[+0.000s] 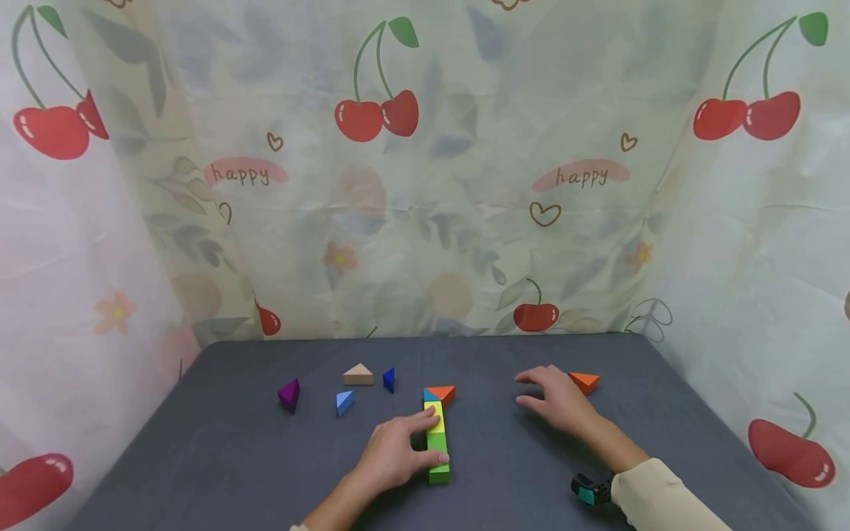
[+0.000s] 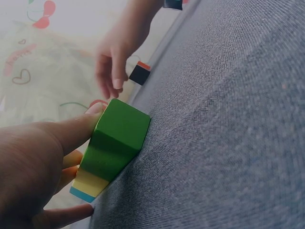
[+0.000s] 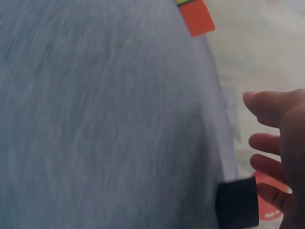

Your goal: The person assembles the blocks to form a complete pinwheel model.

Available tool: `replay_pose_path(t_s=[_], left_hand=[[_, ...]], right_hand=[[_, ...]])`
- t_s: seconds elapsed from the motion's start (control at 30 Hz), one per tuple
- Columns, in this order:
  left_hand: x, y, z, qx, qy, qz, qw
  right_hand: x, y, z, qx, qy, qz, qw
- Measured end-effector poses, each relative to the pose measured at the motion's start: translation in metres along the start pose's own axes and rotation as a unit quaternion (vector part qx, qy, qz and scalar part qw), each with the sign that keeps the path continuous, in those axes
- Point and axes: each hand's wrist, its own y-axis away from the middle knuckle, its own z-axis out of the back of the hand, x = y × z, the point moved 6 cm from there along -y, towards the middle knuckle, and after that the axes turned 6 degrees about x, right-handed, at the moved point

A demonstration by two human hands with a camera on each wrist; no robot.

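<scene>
My left hand (image 1: pixel 398 450) rests at a row of blocks, its fingertips on a yellow block (image 1: pixel 435 420) and its thumb on a green block (image 1: pixel 438 442). The row ends nearest me in green (image 2: pixel 124 124). At its far end sit a blue triangular block (image 1: pixel 429 395) and an orange triangular block (image 1: pixel 443 394). My right hand (image 1: pixel 561 398) hovers over the table with fingers loosely bent and nothing held. Just beyond it lies another orange triangular block (image 1: pixel 584 382), its shaded side (image 3: pixel 237 202) dark in the right wrist view.
Left of the row lie a purple block (image 1: pixel 289 396), a light blue triangle (image 1: pixel 344 403), a natural wood triangle (image 1: pixel 358 375) and a dark blue triangle (image 1: pixel 389 380). Grey cloth (image 1: pixel 232 442) covers the table; a cherry-print curtain (image 1: pixel 451 221) surrounds its back and sides.
</scene>
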Motion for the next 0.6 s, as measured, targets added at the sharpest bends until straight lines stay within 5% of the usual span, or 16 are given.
replay_pose_path(t_s=[0.6], left_hand=[[0.001,0.001,0.0,0.001,0.0,-0.008,1.0]], right_hand=[[-0.036,0.029,0.013,0.001,0.117,0.049,0.9919]])
